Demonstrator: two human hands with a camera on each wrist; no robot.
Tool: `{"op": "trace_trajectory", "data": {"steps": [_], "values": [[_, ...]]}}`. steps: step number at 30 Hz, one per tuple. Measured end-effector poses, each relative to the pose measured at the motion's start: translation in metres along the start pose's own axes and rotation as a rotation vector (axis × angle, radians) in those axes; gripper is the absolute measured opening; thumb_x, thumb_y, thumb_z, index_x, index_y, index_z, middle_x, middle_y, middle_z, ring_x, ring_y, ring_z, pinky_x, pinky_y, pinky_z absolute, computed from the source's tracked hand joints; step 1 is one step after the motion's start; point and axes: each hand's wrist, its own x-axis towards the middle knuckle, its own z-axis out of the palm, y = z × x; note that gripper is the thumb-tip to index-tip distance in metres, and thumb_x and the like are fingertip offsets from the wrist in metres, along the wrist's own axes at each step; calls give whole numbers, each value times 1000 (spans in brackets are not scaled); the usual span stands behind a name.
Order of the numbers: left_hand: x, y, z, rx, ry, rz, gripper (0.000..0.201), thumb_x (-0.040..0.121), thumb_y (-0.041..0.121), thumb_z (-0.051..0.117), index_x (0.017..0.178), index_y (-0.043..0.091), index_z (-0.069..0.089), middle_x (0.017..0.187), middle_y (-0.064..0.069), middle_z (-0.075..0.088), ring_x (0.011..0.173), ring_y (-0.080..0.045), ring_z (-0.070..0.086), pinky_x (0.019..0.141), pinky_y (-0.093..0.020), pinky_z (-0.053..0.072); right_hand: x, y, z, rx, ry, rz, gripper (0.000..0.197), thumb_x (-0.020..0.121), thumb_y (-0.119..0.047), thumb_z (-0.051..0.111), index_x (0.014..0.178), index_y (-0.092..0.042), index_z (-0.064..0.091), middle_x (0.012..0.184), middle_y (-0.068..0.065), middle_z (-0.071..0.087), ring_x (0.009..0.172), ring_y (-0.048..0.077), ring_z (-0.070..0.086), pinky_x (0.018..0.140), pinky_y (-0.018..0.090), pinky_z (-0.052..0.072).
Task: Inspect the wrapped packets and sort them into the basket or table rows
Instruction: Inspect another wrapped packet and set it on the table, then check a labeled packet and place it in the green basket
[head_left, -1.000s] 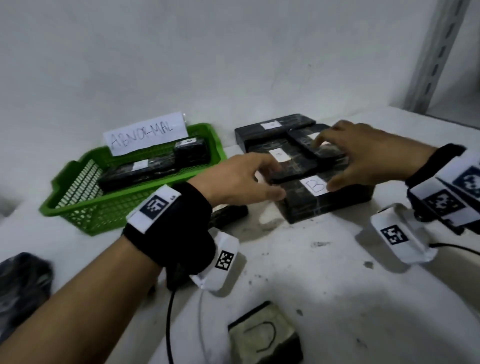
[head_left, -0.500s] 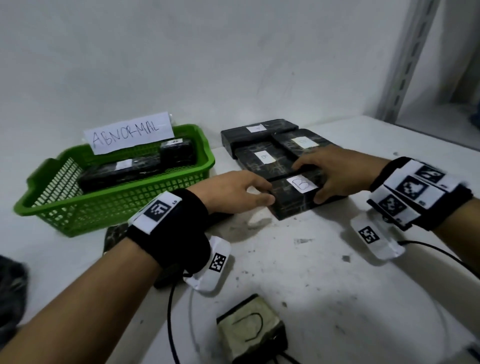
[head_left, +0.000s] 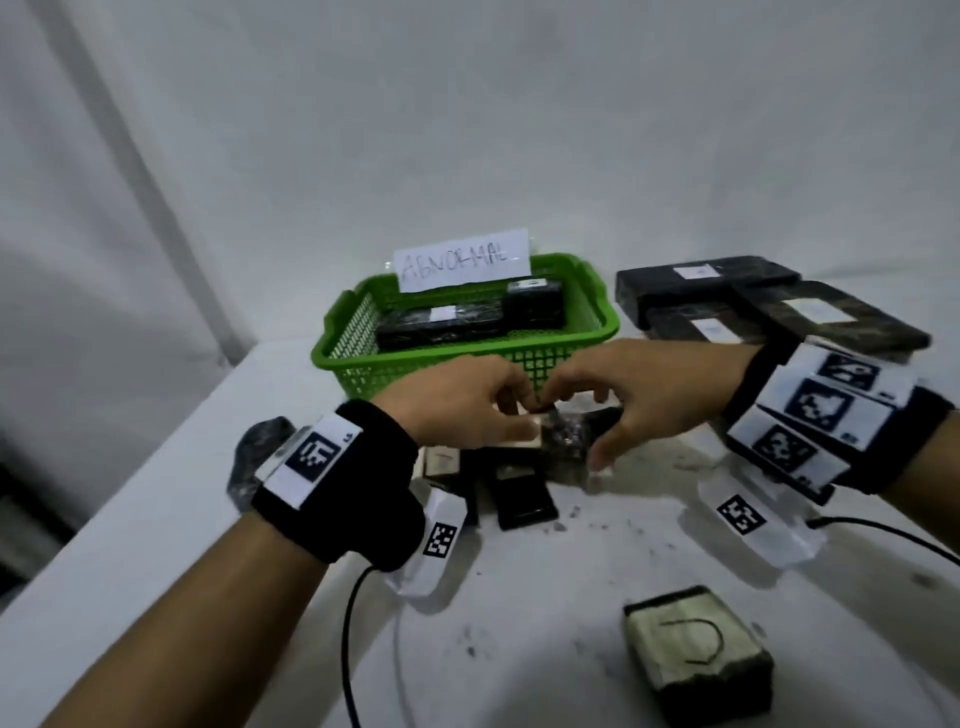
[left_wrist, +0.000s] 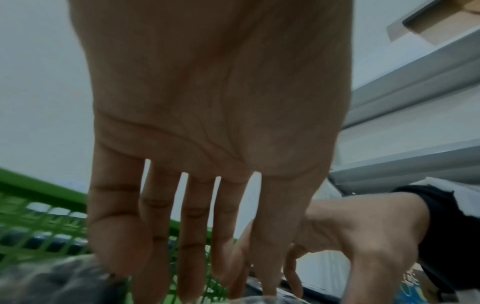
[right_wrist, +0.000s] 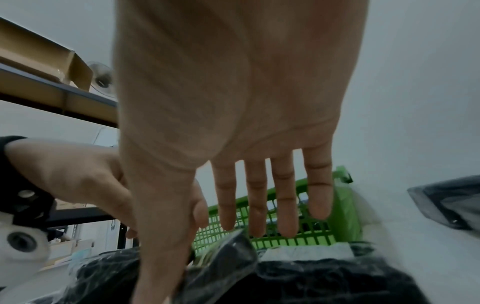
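Note:
A black wrapped packet (head_left: 566, 441) lies on top of a loose pile of packets (head_left: 519, 493) just in front of the green basket (head_left: 608, 322). My left hand (head_left: 522, 415) pinches its left end, thumb on the pale face. My right hand (head_left: 576, 431) arches over it. In the right wrist view the right hand (right_wrist: 207, 261) has straight fingers above the packet (right_wrist: 298, 273) and its thumb down against the wrap. The left wrist view shows the left hand (left_wrist: 207, 277) reaching down, with the packet mostly hidden.
The basket carries an ABNORMAL sign (head_left: 462, 260) and holds two packets (head_left: 441, 322). Labelled packets (head_left: 701, 275) lie in rows at the right. A pale block (head_left: 696, 644) sits near the front. A dark bag (head_left: 260, 441) is at the left, and a cable (head_left: 353, 623) trails from the wrist.
Both hands left the packet marked B in the rows and moved left to the loose pile in front of the basket. The head view swung left with them.

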Motion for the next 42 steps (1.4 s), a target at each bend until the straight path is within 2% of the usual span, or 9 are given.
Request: {"op": "trace_trajectory", "data": {"steps": [4, 8, 13, 18, 22, 25, 33, 38, 42], "values": [[-9, -22, 3, -78, 23, -53, 34, 92, 39, 67, 124, 28, 60, 113, 12, 63, 101, -9, 60, 88, -29, 51, 20, -7, 13, -66, 16, 37, 68, 71, -60, 82, 128, -36, 54, 120, -13, 61, 100, 10, 57, 89, 30, 48], [-13, -36, 5, -119, 121, -74, 41, 90, 36, 70, 128, 26, 58, 123, 6, 58, 102, -10, 55, 87, -26, 44, 21, -6, 16, -13, 107, 36, 50, 77, -46, 83, 120, -36, 59, 110, -14, 64, 93, 7, 60, 78, 23, 44], [-10, -56, 6, -228, 192, -98, 62, 86, 55, 66, 138, 26, 52, 134, 3, 57, 124, -15, 54, 107, -40, 45, 5, 6, -8, 243, 390, 11, 42, 78, -20, 82, 116, -32, 68, 113, -9, 65, 97, 11, 64, 76, 21, 49], [-4, -51, -7, -1071, 353, -68, 43, 93, 42, 61, 129, 19, 57, 117, -6, 71, 108, -24, 68, 80, -34, 59, 7, 1, -22, 898, 757, -118, 43, 70, -1, 68, 105, -26, 71, 108, 9, 68, 76, 19, 64, 56, 25, 52], [7, -41, -24, -1362, 555, 113, 34, 95, 13, 64, 127, 11, 53, 112, -10, 71, 91, -30, 75, 62, -27, 59, 21, -13, -30, 1096, 728, -229, 47, 74, 1, 68, 115, -21, 63, 107, 10, 61, 74, 19, 64, 59, 27, 55], [17, -39, -38, -1408, 611, 205, 25, 92, 1, 63, 115, 10, 57, 105, -9, 68, 89, -30, 74, 60, -25, 57, 31, -20, -42, 1249, 814, -217, 41, 77, -11, 69, 115, -23, 62, 98, 3, 63, 68, 17, 65, 60, 29, 56], [26, -28, -46, -1315, 670, 268, 26, 91, 11, 68, 115, 3, 62, 89, -3, 70, 70, -18, 72, 51, -20, 52, 41, -22, -47, 1222, 930, -138, 15, 86, -2, 73, 93, -13, 65, 79, 1, 67, 58, 17, 60, 54, 26, 54], [31, -28, -36, -1239, 711, 226, 30, 88, 11, 71, 113, -3, 63, 78, 3, 67, 45, -8, 51, 39, -17, 39, 37, -16, -42, 1090, 1011, -86, 17, 82, -2, 79, 92, -7, 66, 71, 0, 70, 58, 18, 63, 51, 28, 50], [31, -28, -35, -1224, 691, 219, 29, 88, 16, 73, 111, 2, 61, 85, 1, 69, 51, -12, 58, 42, -20, 43, 33, -13, -40, 1047, 1007, -66, 20, 84, -8, 79, 94, -15, 63, 76, -1, 69, 48, 14, 59, 43, 24, 43]]}}
